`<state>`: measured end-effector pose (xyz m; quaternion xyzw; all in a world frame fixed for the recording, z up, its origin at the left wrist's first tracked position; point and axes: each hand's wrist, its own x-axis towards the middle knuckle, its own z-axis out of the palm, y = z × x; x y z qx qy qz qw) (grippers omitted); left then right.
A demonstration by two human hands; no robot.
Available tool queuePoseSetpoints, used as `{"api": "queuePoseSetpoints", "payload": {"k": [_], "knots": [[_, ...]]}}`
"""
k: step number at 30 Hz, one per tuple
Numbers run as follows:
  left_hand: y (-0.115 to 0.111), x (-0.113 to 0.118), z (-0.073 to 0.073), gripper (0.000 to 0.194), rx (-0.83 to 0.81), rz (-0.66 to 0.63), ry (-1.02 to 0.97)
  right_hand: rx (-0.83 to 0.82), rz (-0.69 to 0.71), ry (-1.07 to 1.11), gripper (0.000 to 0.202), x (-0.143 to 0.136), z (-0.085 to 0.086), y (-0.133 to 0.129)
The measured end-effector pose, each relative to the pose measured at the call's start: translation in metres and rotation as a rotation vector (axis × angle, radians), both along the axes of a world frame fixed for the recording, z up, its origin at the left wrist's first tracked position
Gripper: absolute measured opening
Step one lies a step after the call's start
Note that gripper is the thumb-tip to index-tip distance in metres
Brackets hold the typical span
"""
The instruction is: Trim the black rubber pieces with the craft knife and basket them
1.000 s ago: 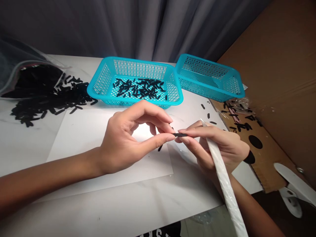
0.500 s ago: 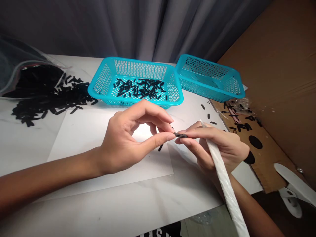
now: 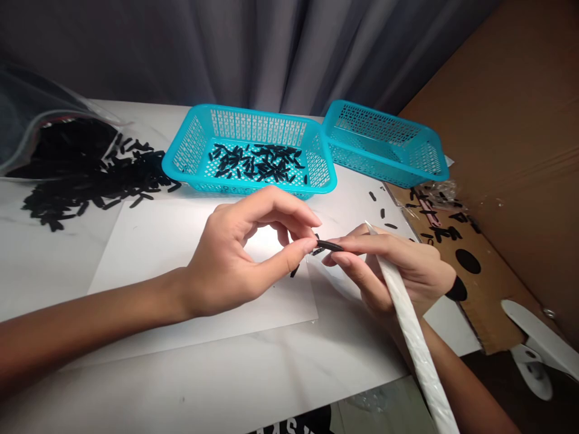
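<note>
A person's bare hands meet over a white table (image 3: 226, 380), working a slim black piece (image 3: 329, 246) held above the sheet of paper (image 3: 149, 253), well back from the table's near edge. The left hand (image 3: 246, 253) pinches one end of the piece at the thumb tip, its fingers arched, while the right hand (image 3: 402, 265) grasps the other end between thumb and forefinger and carries a white wrapped stick (image 3: 418, 343) slanting across it, pointed tip upward. Toward the far edge, a blue basket (image 3: 248, 184) holds scattered black pieces (image 3: 271, 163); a second blue basket (image 3: 384, 160) sits just beside it, near the far right corner. At the far left corner, a dark heap (image 3: 99, 178) spills from a clear plastic bag (image 3: 27, 144). A few loose pieces (image 3: 382, 213) lie near the right edge, alongside brown cardboard (image 3: 493, 325) bearing black discs (image 3: 468, 260).
</note>
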<state>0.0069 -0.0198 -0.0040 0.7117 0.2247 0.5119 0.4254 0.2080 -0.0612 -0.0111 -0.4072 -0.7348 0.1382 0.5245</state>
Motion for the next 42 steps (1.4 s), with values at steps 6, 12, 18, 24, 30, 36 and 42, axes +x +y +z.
{"api": "queuePoseSetpoints", "payload": {"k": [6, 12, 18, 24, 30, 36, 42], "knots": [[0.002, 0.000, -0.001, 0.012, 0.096, -0.027, 0.068, 0.000, 0.015, 0.003, 0.018, 0.000, 0.000, 0.001], [0.001, 0.000, 0.000, 0.011, 0.150, 0.001, 0.110, -0.013, 0.013, -0.009, 0.020, -0.002, 0.005, 0.000], [0.001, -0.001, 0.000, 0.011, 0.144, -0.001, 0.118, -0.011, 0.010, -0.015, 0.020, -0.002, 0.005, 0.000], [0.006, -0.001, 0.001, 0.008, 0.195, 0.069, 0.138, -0.033, 0.006, -0.031, 0.017, -0.002, 0.004, 0.000], [0.077, -0.030, -0.014, 0.007, 0.458, 0.394, 0.364, -0.222, -0.229, -0.428, 0.013, 0.003, -0.008, 0.014], [0.074, -0.029, -0.030, 0.020, 0.797, 0.319, 0.589, -0.482, -0.126, -0.670, 0.033, 0.005, -0.015, 0.020], [0.046, -0.006, -0.054, 0.028, 0.777, -0.021, 0.831, -0.552, -0.066, -0.471, 0.016, 0.006, -0.014, 0.018]]}}
